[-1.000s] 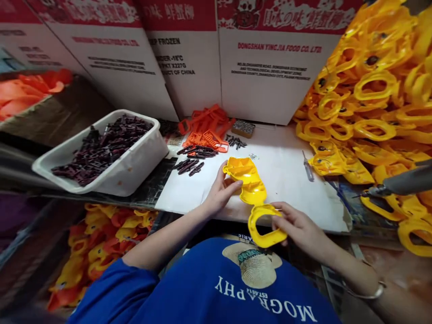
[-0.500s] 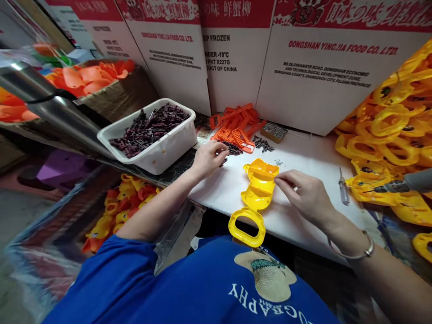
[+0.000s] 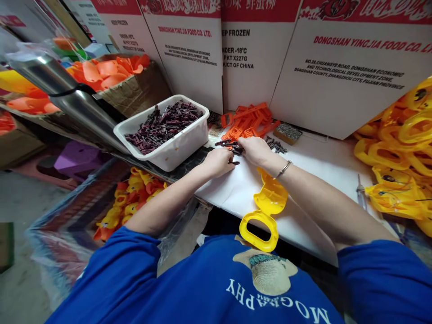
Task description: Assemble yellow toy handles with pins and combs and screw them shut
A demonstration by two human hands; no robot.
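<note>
My left hand [image 3: 218, 163] is closed over the white tabletop, with the end of a small dark plastic part [image 3: 235, 163] sticking out by its fingertips. Just beyond it, my right hand [image 3: 259, 152] bends its fingers down at a small heap of dark maroon plastic parts [image 3: 226, 143]; its fingertips are partly hidden, so what they grip is unclear. Under my right wrist lies an open yellow plastic shell [image 3: 270, 200], its upper part covered by the hand and forearm. The shell's oval ring [image 3: 243, 228] hangs over the table's front edge, by my shirt.
Left stands a white tub [image 3: 162, 153] full of dark maroon parts. Orange plastic frames [image 3: 251, 119] are piled behind my hands, beside a small box of tiny metal pieces [image 3: 287, 133]. Yellow shells [image 3: 401, 148] heap up at right, near a screwdriver [image 3: 361, 193]. White cartons [image 3: 249, 81] wall the back.
My right hand has left the yellow shell and moved left and forward to the dark parts. My left hand stays close to the heap, now with a dark part showing. The view has shifted slightly left.
</note>
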